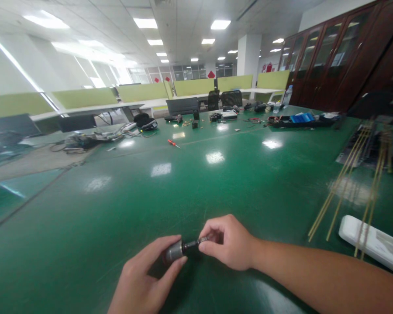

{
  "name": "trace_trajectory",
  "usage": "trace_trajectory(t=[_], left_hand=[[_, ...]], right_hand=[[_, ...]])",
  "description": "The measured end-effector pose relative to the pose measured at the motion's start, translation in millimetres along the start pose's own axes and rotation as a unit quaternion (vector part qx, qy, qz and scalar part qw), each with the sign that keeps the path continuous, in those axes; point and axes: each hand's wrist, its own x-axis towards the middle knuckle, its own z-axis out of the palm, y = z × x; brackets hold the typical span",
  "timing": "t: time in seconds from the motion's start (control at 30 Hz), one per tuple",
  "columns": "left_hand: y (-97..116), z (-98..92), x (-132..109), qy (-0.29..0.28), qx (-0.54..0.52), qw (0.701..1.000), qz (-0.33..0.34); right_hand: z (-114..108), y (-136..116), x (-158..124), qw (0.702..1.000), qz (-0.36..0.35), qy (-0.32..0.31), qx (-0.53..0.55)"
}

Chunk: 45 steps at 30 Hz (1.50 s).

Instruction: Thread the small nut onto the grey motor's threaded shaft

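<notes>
My left hand [147, 277] grips a small grey metal cylinder [175, 251], which looks like a small motor, between thumb and fingers. From the cylinder's right end a thin dark shaft [191, 244] sticks out. The far end of that shaft is pinched by the thumb and fingertips of my right hand [229, 244]; whether a separate small part sits there I cannot tell. Both hands are low over the green tabletop [183, 192], close together, with the cylinder lying nearly level between them.
A red-handled screwdriver [173, 143] lies farther off. Thin yellowish rods [342, 174] and a white oblong device [373, 240] are at the right. A black tray [301, 123] with a blue item, a bottle [287, 97] and a cable pile [91, 139] stand at the back.
</notes>
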Motion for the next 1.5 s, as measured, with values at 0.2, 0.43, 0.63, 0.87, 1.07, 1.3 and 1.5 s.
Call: trace_trajectory(t=[0.2, 0.43, 0.63, 0.87, 1.07, 1.3, 1.5], left_hand=[[-0.1, 1.5, 2.1, 0.006, -0.007, 1.000, 0.002], [1.7, 0.9, 6.3, 0.019, -0.001, 1.000, 0.015], [-3.2, -0.7, 3.1, 0.010, 0.011, 1.000, 0.016], [-3.6, -1.0, 3.2, 0.015, 0.017, 1.000, 0.022], [-6.4, -0.8, 3.8, 0.015, 0.024, 0.999, 0.027], [-5.7, 0.3, 3.1, 0.020, 0.021, 0.999, 0.021], [-7.0, -1.8, 2.7, 0.007, 0.019, 1.000, 0.007]], right_hand=[[-0.6, -0.3, -0.5, 1.000, 0.000, -0.003, -0.004], [-0.5, 1.0, 0.7, 1.000, 0.006, 0.002, -0.007], [0.5, 0.3, 0.4, 1.000, 0.010, 0.009, 0.000], [1.1, 2.9, 0.7, 1.000, 0.013, 0.006, 0.002], [0.2, 2.4, 0.3, 1.000, 0.015, 0.005, 0.005], [0.2, 1.6, 0.4, 1.000, 0.015, 0.006, 0.004], [-0.2, -0.2, -0.2, 1.000, 0.015, 0.004, -0.002]])
